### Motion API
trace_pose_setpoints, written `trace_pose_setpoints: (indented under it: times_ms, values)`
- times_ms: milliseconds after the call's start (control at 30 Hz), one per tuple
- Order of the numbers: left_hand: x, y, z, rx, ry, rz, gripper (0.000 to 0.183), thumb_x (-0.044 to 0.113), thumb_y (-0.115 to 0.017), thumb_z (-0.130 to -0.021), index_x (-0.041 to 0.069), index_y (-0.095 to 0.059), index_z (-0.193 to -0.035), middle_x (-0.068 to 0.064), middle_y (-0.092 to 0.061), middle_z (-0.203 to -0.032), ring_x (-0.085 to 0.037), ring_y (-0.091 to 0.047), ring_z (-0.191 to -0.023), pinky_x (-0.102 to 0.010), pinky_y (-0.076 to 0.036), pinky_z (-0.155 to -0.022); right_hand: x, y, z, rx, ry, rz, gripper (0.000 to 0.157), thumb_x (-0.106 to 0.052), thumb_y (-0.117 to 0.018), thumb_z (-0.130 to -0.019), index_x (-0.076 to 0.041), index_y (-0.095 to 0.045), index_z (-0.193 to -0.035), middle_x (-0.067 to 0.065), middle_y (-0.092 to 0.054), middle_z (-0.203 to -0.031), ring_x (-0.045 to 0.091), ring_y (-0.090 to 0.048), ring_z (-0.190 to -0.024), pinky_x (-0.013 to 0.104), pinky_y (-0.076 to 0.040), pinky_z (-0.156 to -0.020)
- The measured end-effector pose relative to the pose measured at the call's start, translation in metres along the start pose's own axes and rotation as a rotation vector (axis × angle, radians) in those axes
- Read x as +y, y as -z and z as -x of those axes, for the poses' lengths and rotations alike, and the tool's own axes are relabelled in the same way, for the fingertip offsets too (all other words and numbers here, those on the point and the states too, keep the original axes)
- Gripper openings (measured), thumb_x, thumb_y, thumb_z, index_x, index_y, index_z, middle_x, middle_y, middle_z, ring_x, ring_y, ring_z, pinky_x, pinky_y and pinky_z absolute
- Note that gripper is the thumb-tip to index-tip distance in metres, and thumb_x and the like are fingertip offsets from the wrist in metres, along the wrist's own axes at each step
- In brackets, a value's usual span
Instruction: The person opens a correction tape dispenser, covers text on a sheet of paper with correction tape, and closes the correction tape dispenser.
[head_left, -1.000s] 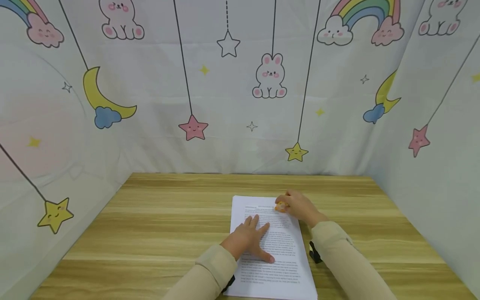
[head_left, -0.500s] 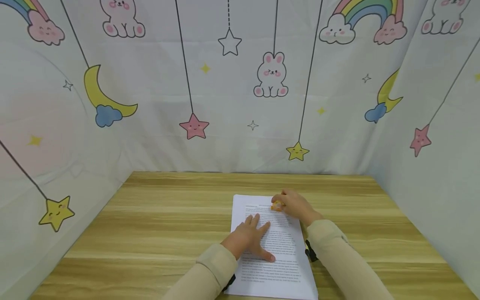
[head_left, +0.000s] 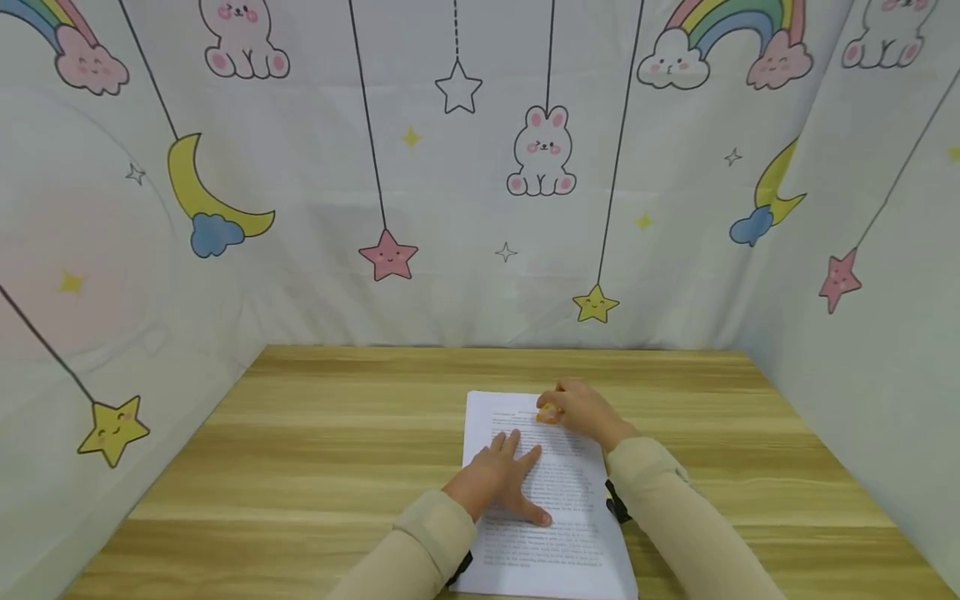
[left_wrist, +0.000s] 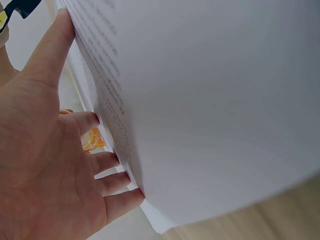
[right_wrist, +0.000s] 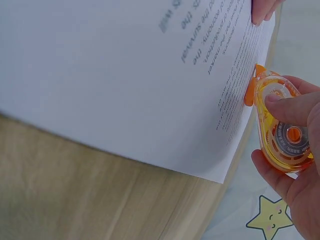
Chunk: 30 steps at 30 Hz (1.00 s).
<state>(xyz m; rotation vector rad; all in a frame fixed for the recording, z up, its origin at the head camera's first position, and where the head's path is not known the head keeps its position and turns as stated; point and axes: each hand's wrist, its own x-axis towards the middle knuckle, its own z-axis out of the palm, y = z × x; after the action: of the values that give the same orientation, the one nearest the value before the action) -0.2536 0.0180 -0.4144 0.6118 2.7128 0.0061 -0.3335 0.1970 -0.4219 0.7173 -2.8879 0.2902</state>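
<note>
A sheet of printed paper (head_left: pixel 555 533), seemingly on a stack, lies on the wooden table. My left hand (head_left: pixel 501 479) rests on its left half with fingers spread; in the left wrist view the fingertips (left_wrist: pixel 117 160) touch the page. Near the top of the page, my right hand (head_left: pixel 588 410) grips an orange, see-through correction tape dispenser (right_wrist: pixel 282 125) between thumb and fingers. Its orange tip meets the paper around the upper printed lines. From the head view the dispenser (head_left: pixel 550 413) is partly hidden by the fingers.
The wood-grain table (head_left: pixel 337 433) extends to both sides of the paper. A white cloth (head_left: pixel 465 183) printed with stars, moons and rabbits hangs behind and beside it. Dark wrist straps (head_left: pixel 617 502) show under the sleeves.
My right hand has slid a little to the left across the top of the page with the correction tape dispenser. The left hand has stayed in place on the paper.
</note>
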Motion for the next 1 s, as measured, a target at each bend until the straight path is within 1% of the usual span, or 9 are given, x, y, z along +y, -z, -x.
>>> trace_pose_setpoints:
  times_ms: [167,267,500,600,700,867,1000]
  values:
    - [0.0002,-0.0018,0.0017,0.005,0.003,-0.004,0.1,0.074,-0.062,-0.063,0.033,-0.024,-0.146,-0.009,-0.014,-0.155,-0.031,-0.015,-0.142,-0.048,-0.029,-0.109,-0.0036,-0.0021,-0.0011,-0.028,-0.052,-0.008,0.027,-0.005,-0.063,-0.083,-0.023,-0.068,-0.103,0.007,-0.057,-0.1,0.022,-0.051,-0.088,0.043,-0.047,-0.079]
    - [-0.0003,-0.002,0.002,0.008,0.002,-0.003,0.1,0.074,-0.062,-0.062,0.033,-0.024,-0.145,-0.009,-0.015,-0.155,-0.031,-0.015,-0.142,-0.048,-0.029,-0.109,-0.0054,-0.0014,-0.0016,-0.04,-0.058,-0.006,0.026,-0.004,-0.062,-0.084,-0.022,-0.068,-0.102,0.006,-0.056,-0.098,0.021,-0.051,-0.086,0.041,-0.046,-0.078]
    - [-0.0004,-0.0013,0.0008,0.005,0.004,-0.001,0.1,0.074,-0.062,-0.062,0.034,-0.023,-0.146,-0.008,-0.014,-0.155,-0.03,-0.015,-0.142,-0.047,-0.029,-0.109,-0.0049,0.0023,-0.0055,-0.083,-0.035,0.019,0.027,-0.002,-0.06,-0.084,-0.021,-0.067,-0.101,0.003,-0.055,-0.093,0.017,-0.047,-0.08,0.036,-0.045,-0.076]
    - [-0.0006,-0.0019,-0.0006,0.003,0.003,0.001,0.101,0.075,-0.062,-0.062,0.034,-0.023,-0.146,-0.008,-0.014,-0.155,-0.03,-0.014,-0.142,-0.047,-0.028,-0.11,-0.0049,0.004,-0.0065,-0.118,-0.043,0.032,0.026,-0.003,-0.06,-0.086,-0.023,-0.066,-0.102,0.002,-0.054,-0.095,0.018,-0.047,-0.082,0.037,-0.044,-0.078]
    - [-0.0009,-0.0029,-0.0018,0.0,0.007,-0.001,0.101,0.075,-0.062,-0.062,0.034,-0.023,-0.146,-0.008,-0.014,-0.155,-0.03,-0.014,-0.142,-0.047,-0.028,-0.11,-0.0063,0.0062,-0.0065,-0.137,-0.021,0.05,0.024,-0.006,-0.06,-0.087,-0.023,-0.066,-0.102,0.003,-0.053,-0.097,0.02,-0.048,-0.087,0.039,-0.045,-0.08]
    - [-0.0011,-0.0031,-0.0017,0.003,0.009,-0.011,0.101,0.076,-0.061,-0.062,0.035,-0.022,-0.146,-0.008,-0.014,-0.155,-0.03,-0.015,-0.142,-0.047,-0.029,-0.109,-0.0073,0.0078,-0.0059,-0.122,0.045,0.086,0.02,-0.007,-0.061,-0.086,-0.02,-0.065,-0.1,0.002,-0.053,-0.093,0.022,-0.05,-0.091,0.039,-0.045,-0.081]
    - [-0.0009,-0.0015,-0.0004,0.006,0.007,-0.024,0.101,0.076,-0.061,-0.062,0.035,-0.022,-0.146,-0.008,-0.014,-0.155,-0.03,-0.016,-0.142,-0.047,-0.029,-0.109,-0.006,0.0078,-0.0053,-0.115,0.042,0.079,0.02,-0.007,-0.06,-0.087,-0.02,-0.065,-0.1,0.001,-0.051,-0.092,0.02,-0.048,-0.089,0.037,-0.044,-0.08]
